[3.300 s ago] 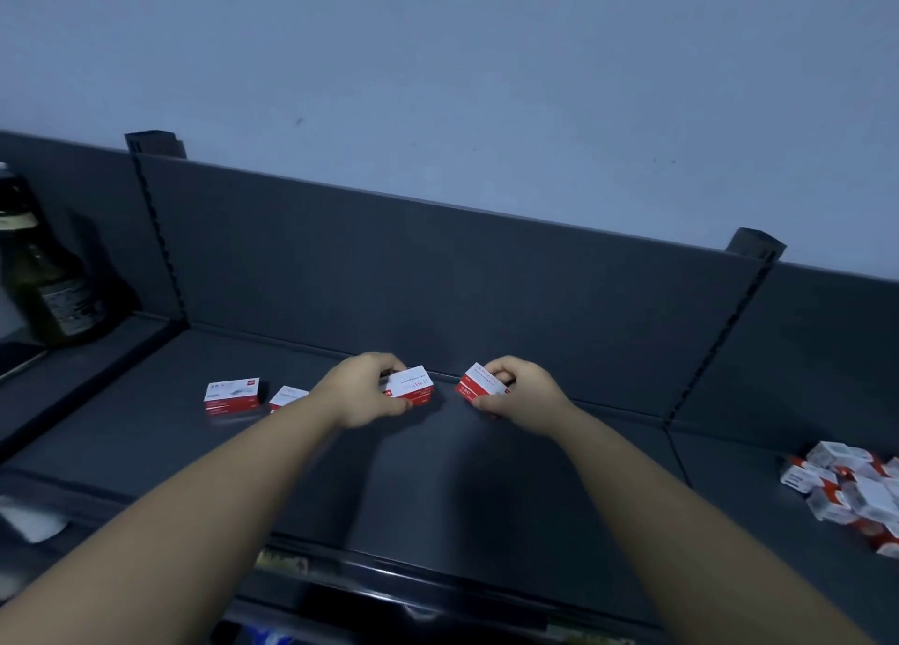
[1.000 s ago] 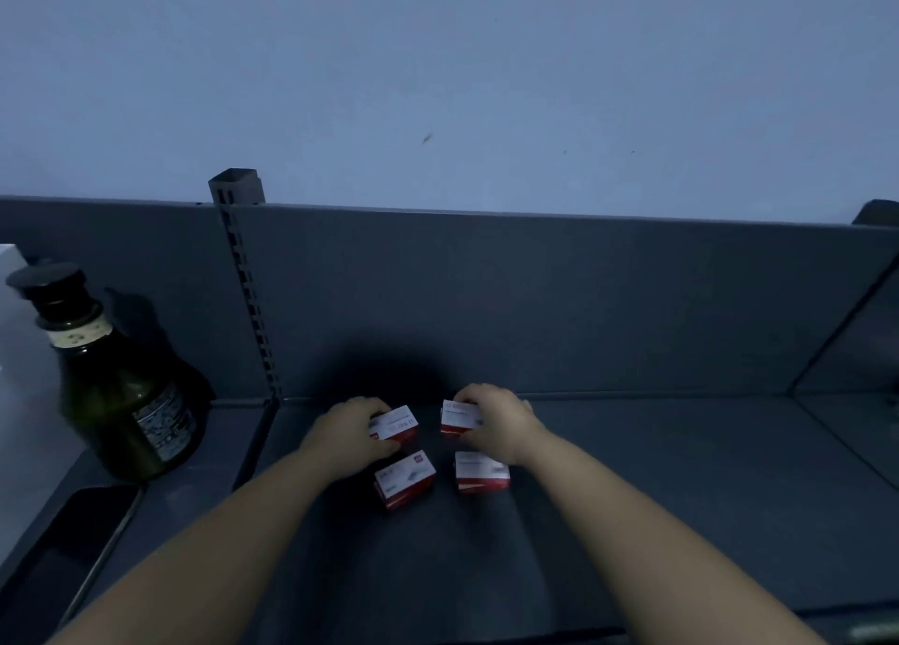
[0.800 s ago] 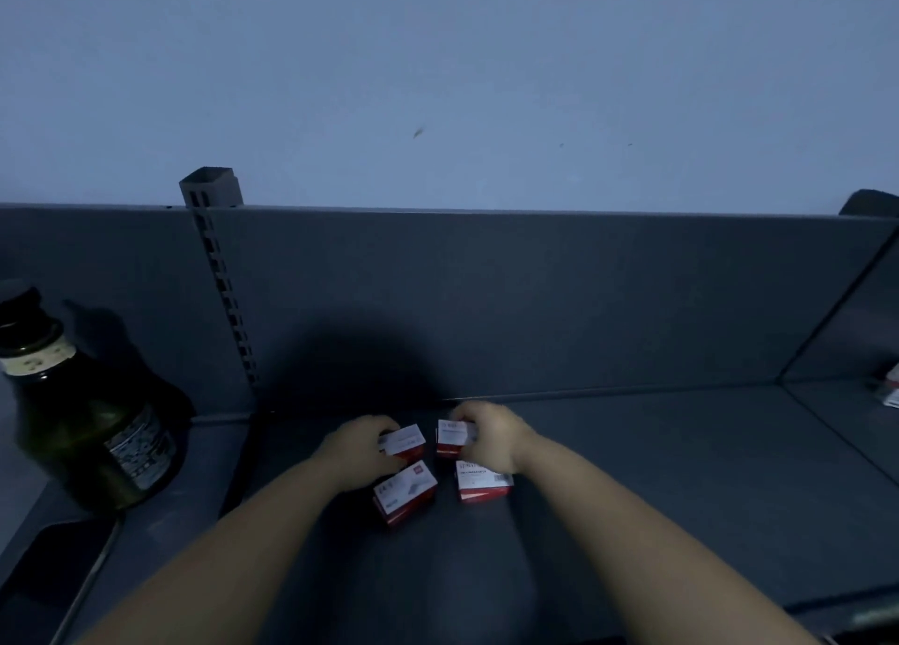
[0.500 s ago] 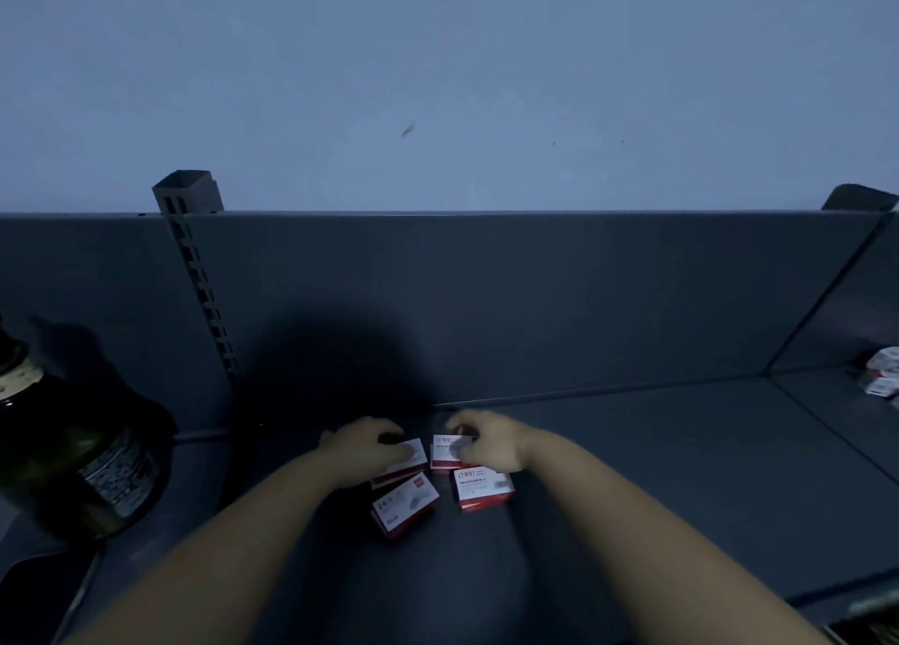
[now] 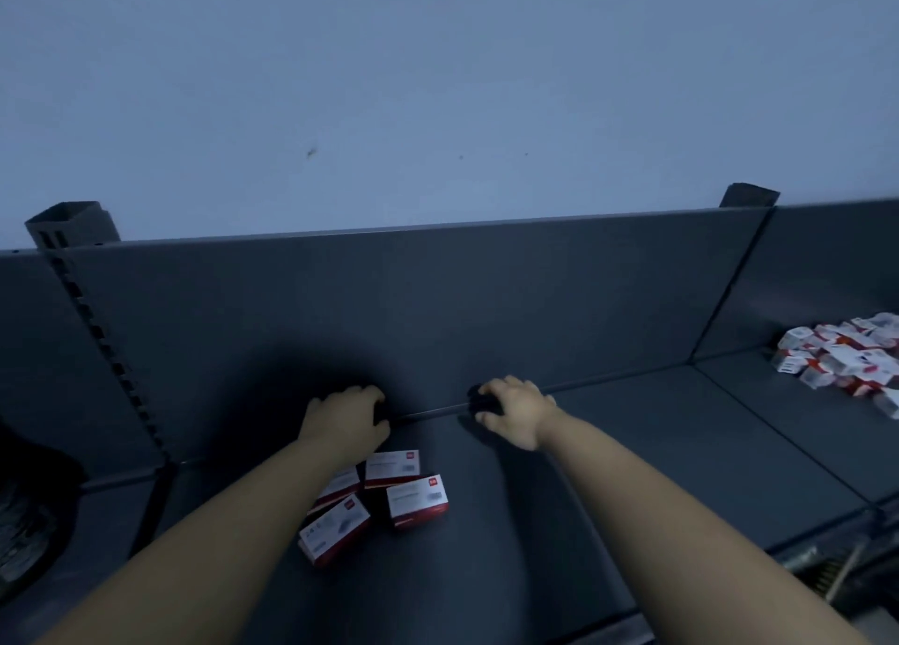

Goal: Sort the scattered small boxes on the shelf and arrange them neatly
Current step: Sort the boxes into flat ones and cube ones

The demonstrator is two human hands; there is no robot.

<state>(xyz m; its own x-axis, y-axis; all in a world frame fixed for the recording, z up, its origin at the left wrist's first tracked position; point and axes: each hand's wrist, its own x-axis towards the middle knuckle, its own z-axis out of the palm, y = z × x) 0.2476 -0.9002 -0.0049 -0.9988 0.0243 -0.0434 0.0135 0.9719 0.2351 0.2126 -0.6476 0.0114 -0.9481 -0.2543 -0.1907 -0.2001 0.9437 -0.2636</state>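
Four small boxes sit bunched on the shelf, with both hands empty beyond them.
These red-and-white boxes lie close together in a rough two-by-two, the front-left one skewed, just beside the left forearm (which covers part of the back-left one). Left hand is at the foot of the back panel, fingers loosely curled with nothing in them; whether it touches the shelf I cannot tell. Right hand is a little apart to the right along the same seam, fingers bent downward toward the shelf, also holding nothing. Well away on the right, in the neighbouring bay, lies a jumbled heap of similar boxes.
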